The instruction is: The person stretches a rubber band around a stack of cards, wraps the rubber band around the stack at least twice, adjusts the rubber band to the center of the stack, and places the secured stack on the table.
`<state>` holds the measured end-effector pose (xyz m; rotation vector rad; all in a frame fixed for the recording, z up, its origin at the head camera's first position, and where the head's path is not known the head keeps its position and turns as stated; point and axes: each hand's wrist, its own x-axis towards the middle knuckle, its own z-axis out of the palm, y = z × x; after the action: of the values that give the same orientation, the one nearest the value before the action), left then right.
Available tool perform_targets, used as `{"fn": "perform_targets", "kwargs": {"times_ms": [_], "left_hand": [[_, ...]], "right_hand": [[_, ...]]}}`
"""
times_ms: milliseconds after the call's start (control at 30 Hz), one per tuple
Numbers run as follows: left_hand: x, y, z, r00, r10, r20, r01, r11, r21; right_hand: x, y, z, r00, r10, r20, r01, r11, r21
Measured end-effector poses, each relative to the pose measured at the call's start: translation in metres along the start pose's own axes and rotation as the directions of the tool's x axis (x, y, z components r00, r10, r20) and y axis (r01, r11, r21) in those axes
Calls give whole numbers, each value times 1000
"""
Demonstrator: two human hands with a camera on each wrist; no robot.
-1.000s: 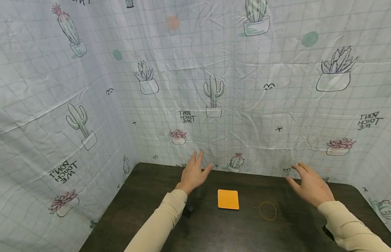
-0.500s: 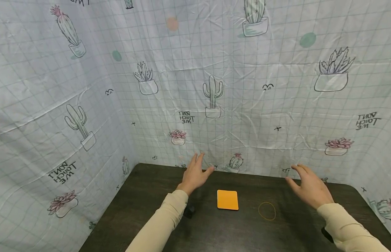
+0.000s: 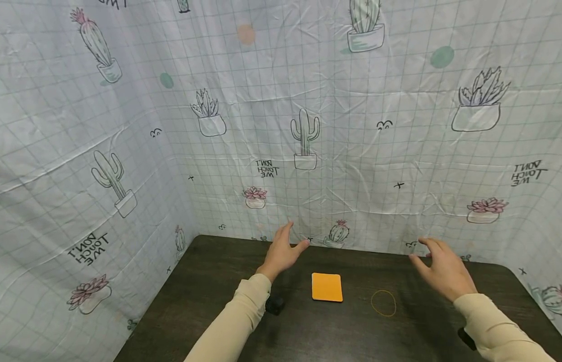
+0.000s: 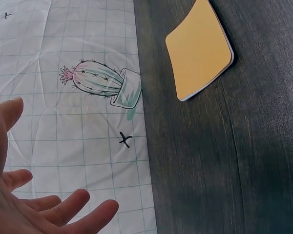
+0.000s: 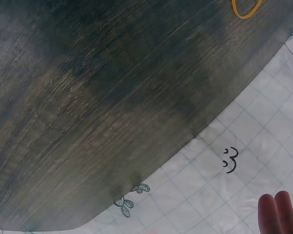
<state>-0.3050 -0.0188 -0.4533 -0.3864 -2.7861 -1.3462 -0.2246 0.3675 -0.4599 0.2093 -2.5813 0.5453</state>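
Note:
An orange-yellow square pad with rounded corners (image 3: 327,287) lies flat on the dark table. To its right is a thin yellow rubber band (image 3: 372,303), spread in a loose ring. My left hand (image 3: 281,255) hovers up and left of the pad, fingers spread and holding nothing; the left wrist view shows its loosely bent fingers (image 4: 90,217) apart from the pad (image 4: 200,53). Beyond the band on the right, my right hand (image 3: 446,269) is raised with relaxed fingers and an empty grasp. Only some fingertips (image 5: 269,214) appear in the right wrist view, far from the band (image 5: 244,17).
The dark wood table (image 3: 353,334) ends at the back against a white grid-patterned cloth (image 3: 362,191) printed with cacti. More cloth hangs at both sides. A small black object (image 3: 274,305) shows beside the left wrist, and another dark piece (image 3: 467,339) under the right wrist.
Both hands keep nearly the same raised positions. The left hand turns slightly, so fewer of its fingers show in the head view. The pad and rubber band stay in place.

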Motion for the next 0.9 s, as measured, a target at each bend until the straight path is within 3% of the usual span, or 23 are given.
{"fn": "perform_targets", "kwargs": {"times_ms": [367, 900], "left_hand": [[1, -5, 5, 1000, 16, 2, -16, 999, -28], [0, -8, 17, 999, -46, 9, 46, 993, -108]], "right_hand": [[-5, -3, 3, 996, 66, 54, -67, 997, 25], [-9, -4, 5, 992, 105, 73, -108, 993, 41]]}}
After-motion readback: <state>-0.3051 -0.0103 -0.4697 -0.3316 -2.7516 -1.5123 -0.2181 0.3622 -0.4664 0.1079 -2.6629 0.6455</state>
